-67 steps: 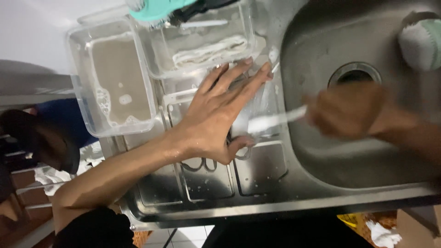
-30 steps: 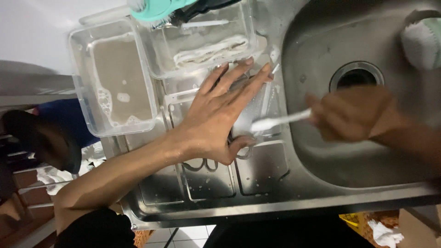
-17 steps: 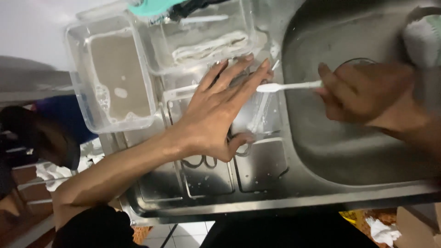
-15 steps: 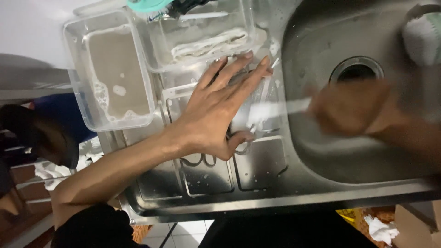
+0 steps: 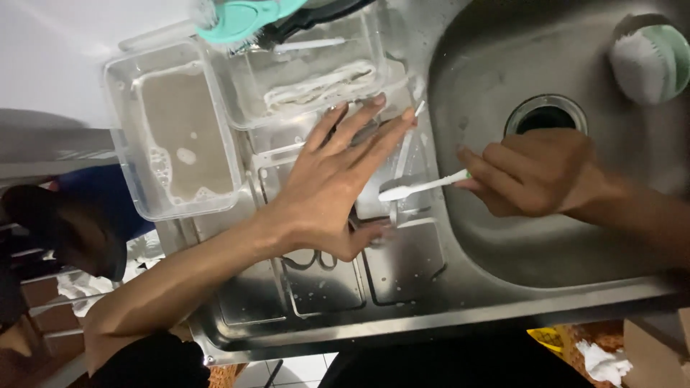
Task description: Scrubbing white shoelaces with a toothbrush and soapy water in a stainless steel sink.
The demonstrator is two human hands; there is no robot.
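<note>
Your right hand (image 5: 535, 172) has its fingers (image 5: 481, 169) pinched on a white toothbrush (image 5: 424, 187), head touching a clear flat piece (image 5: 399, 172) on the sink's drainboard (image 5: 323, 287). Your left hand (image 5: 334, 190) lies flat on that piece, fingers (image 5: 359, 133) spread wide. Left of the drain hole (image 5: 545, 115): two clear tubs (image 5: 172, 129), one with cloudy water. Right of it: a round scrubber (image 5: 650, 61).

Two tubs (image 5: 176, 136) sit on the drainboard (image 5: 323, 287) left of the sink basin (image 5: 546, 244), a brush (image 5: 650, 61) inside it.
</note>
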